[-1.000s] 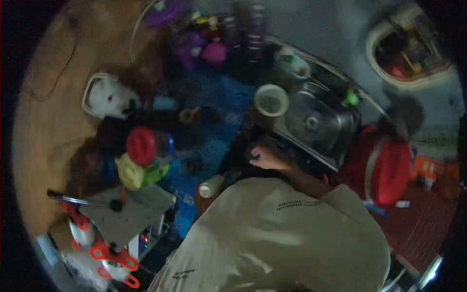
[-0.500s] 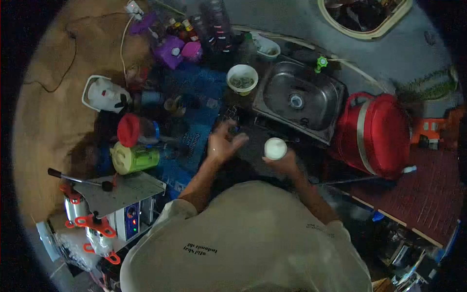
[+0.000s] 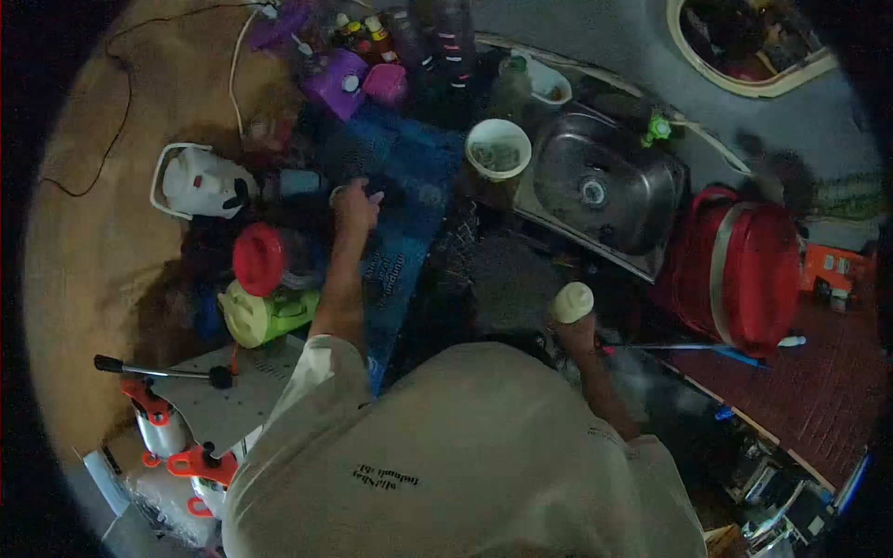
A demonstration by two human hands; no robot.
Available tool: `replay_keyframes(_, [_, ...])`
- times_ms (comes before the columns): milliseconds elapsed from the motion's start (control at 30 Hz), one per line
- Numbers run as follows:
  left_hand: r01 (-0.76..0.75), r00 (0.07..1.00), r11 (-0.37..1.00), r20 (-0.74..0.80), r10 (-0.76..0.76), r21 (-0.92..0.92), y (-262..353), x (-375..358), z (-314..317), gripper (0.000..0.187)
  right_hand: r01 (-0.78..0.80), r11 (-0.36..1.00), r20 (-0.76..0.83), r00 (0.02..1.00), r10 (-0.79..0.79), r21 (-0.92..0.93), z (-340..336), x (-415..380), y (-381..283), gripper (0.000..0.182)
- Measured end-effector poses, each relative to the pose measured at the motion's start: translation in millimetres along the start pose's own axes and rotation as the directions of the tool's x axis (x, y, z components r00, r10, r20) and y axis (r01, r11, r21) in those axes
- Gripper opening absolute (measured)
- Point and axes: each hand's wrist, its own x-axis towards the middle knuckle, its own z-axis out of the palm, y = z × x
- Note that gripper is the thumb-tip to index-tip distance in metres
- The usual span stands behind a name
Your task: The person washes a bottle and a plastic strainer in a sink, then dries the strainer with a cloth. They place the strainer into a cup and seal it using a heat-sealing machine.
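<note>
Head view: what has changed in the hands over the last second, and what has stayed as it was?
The left hand has reached away from the body to a small object on the blue mat, beside the white kettle; whether it grips is unclear. The right hand, bare a second ago, took up a white cup and still holds it. The sink and red cooler stayed put.

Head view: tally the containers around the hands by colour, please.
White: 3 — cup in right hand, bowl, kettle
Red: 2 — cooler, lid
Purple or pink: 2 — tubs
Green: 1 — jug
Total: 8
</note>
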Motion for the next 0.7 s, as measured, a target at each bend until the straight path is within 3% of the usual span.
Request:
replay_keyframes(67, [-0.159, 0.986, 0.974, -0.031, 0.166, 0.162, -15.4, 14.6, 11.5, 0.063, -0.044, 0.998, 0.010, 0.999, 0.045, -0.038, 11.4, 7.9, -26.4, 0.064])
replay_keyframes(133, [-0.153, 0.988, 0.984, -0.022, 0.155, 0.092, -14.9, 15.7, 4.5, 0.062, -0.087, 0.993, 0.017, 0.996, 0.089, -0.076, 24.1, 16.8, -49.2, 0.061])
replay_keyframes(200, [-0.150, 0.989, 0.988, -0.007, 0.150, 0.025, -10.9, 18.7, -2.9, 0.062, -0.062, 0.970, -0.012, 0.998, 0.061, -0.237, 36.4, 25.9, -58.6, 0.057])
replay_keyframes(267, [-0.139, 0.986, 0.980, 0.106, 0.125, 0.143, -8.7, 23.2, -8.2, 0.062, -0.008, 0.973, 0.010, 1.000, 0.011, -0.233, 42.3, 29.0, -70.2, 0.056])
replay_keyframes(400, [-0.266, 0.964, 0.958, 0.008, 0.266, 0.110, -33.9, 33.0, 11.1, 0.056, 0.050, 0.990, 0.028, 0.999, -0.047, -0.131, 59.2, 42.0, -61.7, 0.059])
replay_keyframes(433, [-0.270, 0.962, 0.942, 0.087, 0.257, 0.202, -64.7, 48.3, 36.3, 0.050, 0.037, 0.991, 0.005, 0.999, -0.037, -0.125, 63.4, 42.9, -58.7, 0.059])
replay_keyframes(500, [-0.166, 0.975, 0.966, 0.181, 0.131, 0.199, -36.9, 58.8, 17.6, 0.039, 0.009, 0.984, 0.015, 1.000, -0.007, -0.176, 69.3, 40.8, -54.7, 0.047])
replay_keyframes(533, [-0.055, 0.975, 0.993, 0.220, 0.031, 0.108, 1.6, 44.0, -18.6, 0.034, -0.034, 0.987, -0.056, 0.998, 0.025, -0.158, 69.2, 36.9, -56.6, 0.047])
replay_keyframes(567, [-0.440, 0.898, 0.851, 0.162, 0.410, 0.286, -48.9, 68.8, 16.5, 0.027, -0.011, 0.990, -0.054, 0.999, 0.004, -0.143, 68.2, 31.6, -60.7, 0.058])
replay_keyframes(600, [-0.473, 0.880, 0.788, 0.161, 0.447, 0.395, -37.3, 68.8, 7.9, 0.026, -0.036, 0.992, -0.108, 0.994, 0.023, -0.121, 67.1, 24.6, -59.7, 0.063])
replay_keyframes(633, [-0.443, 0.895, 0.822, 0.120, 0.430, 0.358, -77.6, 96.0, 39.6, 0.026, -0.058, 0.994, -0.161, 0.986, 0.042, -0.097, 65.3, 17.5, -58.5, 0.068])
replay_keyframes(667, [-0.294, 0.933, 0.905, 0.299, 0.202, 0.307, -9.9, 75.3, -10.2, 0.026, -0.011, 0.996, -0.181, 0.983, -0.004, -0.084, 66.7, 12.7, -52.0, 0.071])
replay_keyframes(700, [-0.329, 0.926, 0.885, 0.298, 0.233, 0.330, 5.2, 67.2, -20.7, 0.025, 0.038, 0.996, -0.200, 0.978, -0.053, -0.075, 64.4, 4.6, -45.1, 0.073])
